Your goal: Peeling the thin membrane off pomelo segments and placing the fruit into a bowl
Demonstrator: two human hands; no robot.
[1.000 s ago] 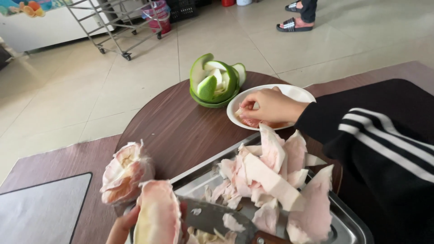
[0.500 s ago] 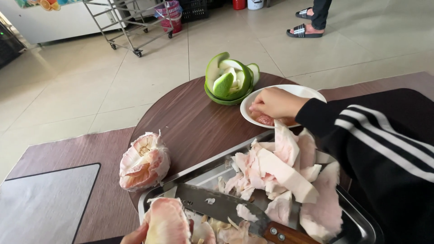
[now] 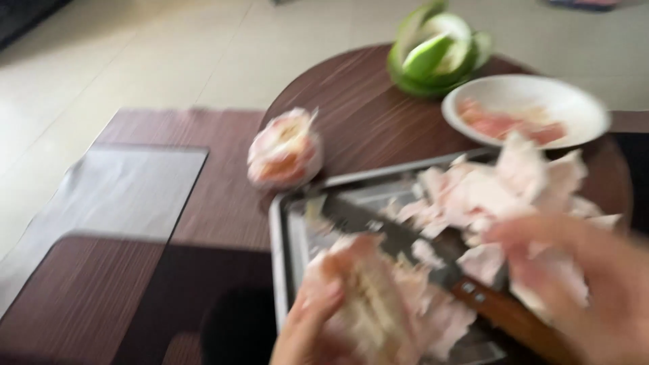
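Pale tiled floor [image 3: 169, 61], brown table [image 3: 351, 115]

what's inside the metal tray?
In the metal tray: a heap of pale pink peel scraps and a wooden-handled knife lying across them. The tray floor is mostly covered; the right hand blocks the near corner.

Your left hand [image 3: 318, 324] holds a pink fruit piece [image 3: 368, 304] over the metal tray [image 3: 280, 230] — your blurry right hand [image 3: 588, 284] hovers near the knife [image 3: 433, 260].

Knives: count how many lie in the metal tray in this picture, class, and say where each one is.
1. The knife lies slantwise across the metal tray among pale pomelo peel scraps, wooden handle toward the right hand. More could be hidden under the scraps.
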